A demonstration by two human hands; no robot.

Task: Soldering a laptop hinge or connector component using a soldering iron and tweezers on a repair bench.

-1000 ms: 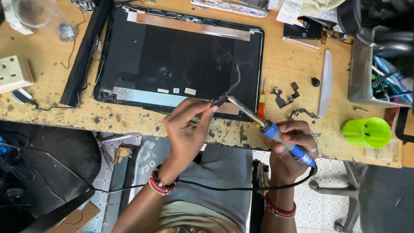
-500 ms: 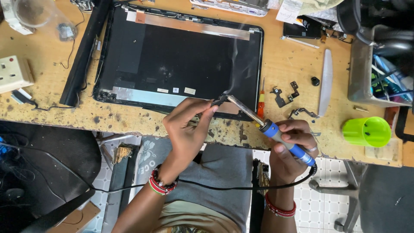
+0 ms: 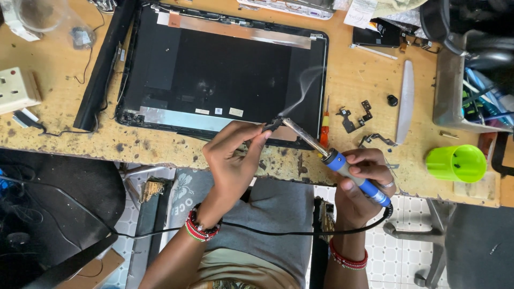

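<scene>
The laptop lid [image 3: 214,69] lies flat near the table's [image 3: 64,139] front edge, stiff but scratch-prone. The right hand [image 3: 364,176] is closed around the blue-handled soldering iron [image 3: 342,166] (light, hot-tipped; grip the handle only). The left hand [image 3: 235,155] pinches a small dark part [image 3: 273,126] at the smoking tip.

Green cup [image 3: 456,162], white socket [image 3: 17,90], red screwdriver [image 3: 324,128], metal brackets [image 3: 355,116]

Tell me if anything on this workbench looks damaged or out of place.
The wooden bench's front edge is chipped and blotched with dark marks. Small metal hinge brackets lie loose beside the opened laptop lid. Smoke curls up from the soldering iron tip, which the hands hold over the lid.
</scene>
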